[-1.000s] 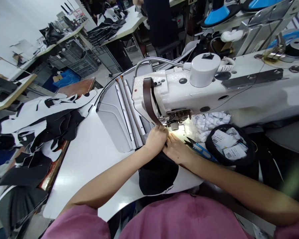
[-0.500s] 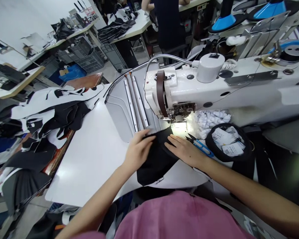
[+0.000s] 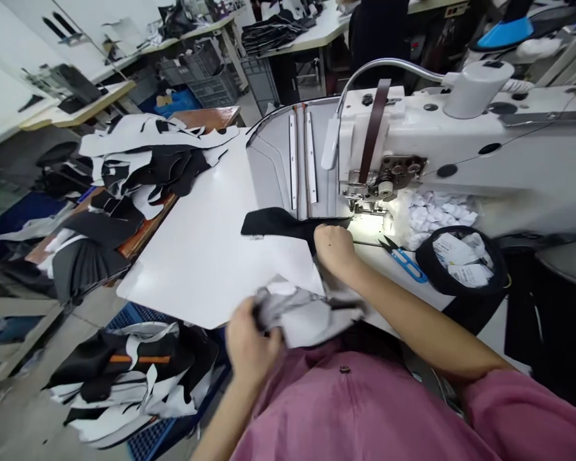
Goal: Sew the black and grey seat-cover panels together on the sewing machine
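Observation:
My right hand [image 3: 335, 248] is closed in a fist on black fabric [image 3: 276, 223], just left of the lit needle area of the sewing machine [image 3: 384, 186]. Lower and nearer my body, my left hand [image 3: 250, 339] grips the edge of a grey-and-black fabric piece [image 3: 297, 314], which is smeared by motion. The black fabric lies folded, with its pale underside showing. Behind it, a grey stitched panel [image 3: 271, 153] with two white strips stands out on the white table [image 3: 196, 256]. Blue-handled thread snips [image 3: 406, 261] rest right of my right hand.
A black round holder [image 3: 496, 266] contains white labels, and white scraps [image 3: 436, 214] lie behind it. Black and white cut pieces are piled on the left bench [image 3: 148, 160]. More pieces [image 3: 139, 378] fill a blue crate at lower left. A person in dark clothing [image 3: 379, 38] is at the back.
My left hand has moved down toward my body, pulling fabric along. The black fabric that lay flat is now folded over. My right hand has closed. The view has shifted.

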Demonstrator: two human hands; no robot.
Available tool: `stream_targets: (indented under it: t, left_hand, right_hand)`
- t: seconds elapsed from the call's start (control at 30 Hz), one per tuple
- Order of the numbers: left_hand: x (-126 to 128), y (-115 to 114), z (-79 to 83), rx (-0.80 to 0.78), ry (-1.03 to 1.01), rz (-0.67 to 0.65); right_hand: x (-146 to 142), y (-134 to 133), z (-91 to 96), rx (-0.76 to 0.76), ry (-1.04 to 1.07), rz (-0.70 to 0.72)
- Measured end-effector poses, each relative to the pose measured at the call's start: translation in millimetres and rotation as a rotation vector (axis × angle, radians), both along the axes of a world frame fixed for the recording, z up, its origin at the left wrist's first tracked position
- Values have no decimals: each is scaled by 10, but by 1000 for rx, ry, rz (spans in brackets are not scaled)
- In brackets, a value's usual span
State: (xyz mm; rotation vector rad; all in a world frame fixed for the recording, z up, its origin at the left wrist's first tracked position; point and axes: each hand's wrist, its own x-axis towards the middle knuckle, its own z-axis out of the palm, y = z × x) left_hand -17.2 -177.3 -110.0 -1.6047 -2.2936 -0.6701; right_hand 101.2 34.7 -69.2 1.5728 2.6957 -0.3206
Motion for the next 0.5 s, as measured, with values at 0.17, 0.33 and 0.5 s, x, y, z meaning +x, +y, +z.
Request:
stream_targets:
  t: [0.17,0.33,0.5]
  left_hand:
    - [-682,-219,756,-41,130,142]
    - [-36,-260,397,-108,-27,-469]
    - [324,71,-506,-171,131,-148]
  right_hand:
    - [-21,-109,-108,86,-46,-38]
    - [-38,-180,-17,108,6,-4]
    - [-230,-529,189,49,249,237]
